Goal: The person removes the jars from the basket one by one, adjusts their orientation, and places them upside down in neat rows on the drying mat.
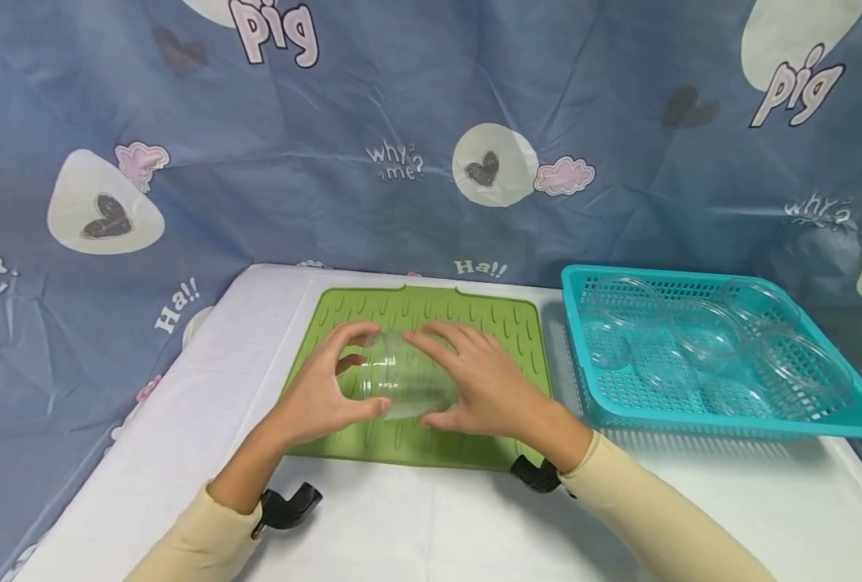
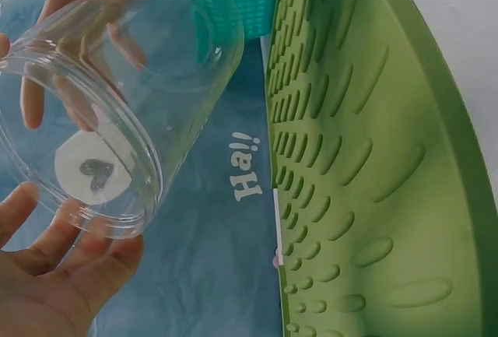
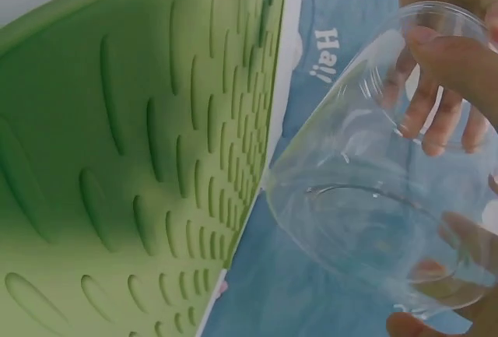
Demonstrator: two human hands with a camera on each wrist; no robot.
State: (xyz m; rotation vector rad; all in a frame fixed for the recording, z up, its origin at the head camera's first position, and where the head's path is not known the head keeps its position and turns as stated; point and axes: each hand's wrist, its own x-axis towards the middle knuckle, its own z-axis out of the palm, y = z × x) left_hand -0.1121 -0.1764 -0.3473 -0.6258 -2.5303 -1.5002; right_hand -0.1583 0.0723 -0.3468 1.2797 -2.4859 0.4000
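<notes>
Between both hands a clear plastic jar (image 1: 409,376) is held lying sideways above a green ridged mat (image 1: 431,307). My left hand (image 1: 314,396) grips its threaded rim end, with the thumb on the near side and the fingers curving round the far side. The other end, toward the base, is in the grip of my right hand (image 1: 485,384). In the left wrist view the jar (image 2: 179,64) is see-through, and its open mouth faces the left hand (image 2: 62,275). Fingers show through the jar wall (image 3: 366,197) in the right wrist view.
A turquoise perforated basket (image 1: 737,424) stands to the right of the mat, holding several more clear jars (image 1: 703,327). White cloth (image 1: 431,517) covers the table. Behind it hangs a blue printed curtain (image 1: 431,97). Each wrist carries a black camera mount (image 1: 289,508).
</notes>
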